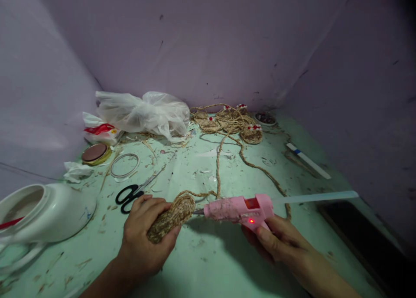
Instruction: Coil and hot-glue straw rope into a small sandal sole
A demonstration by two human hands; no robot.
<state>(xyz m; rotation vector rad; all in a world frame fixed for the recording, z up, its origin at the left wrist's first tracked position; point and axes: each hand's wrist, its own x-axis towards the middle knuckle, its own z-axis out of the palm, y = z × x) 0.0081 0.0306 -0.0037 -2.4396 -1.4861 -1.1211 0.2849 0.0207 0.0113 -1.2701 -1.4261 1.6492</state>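
My left hand is closed around a small oval sole of coiled braided straw rope, tilted up above the table. From its top edge a loose braided cord runs back toward a pile at the wall. My right hand grips the handle of a pink hot glue gun with its red light lit. A long clear glue stick sticks out of its rear. The dark nozzle points left and meets or nearly meets the coil's right edge; I cannot tell which.
Black-handled scissors lie beyond my left hand. Left are a white pitcher, a tape roll and a round tin. At the back sit a plastic bag and beaded straw pieces. A dark flat object lies right.
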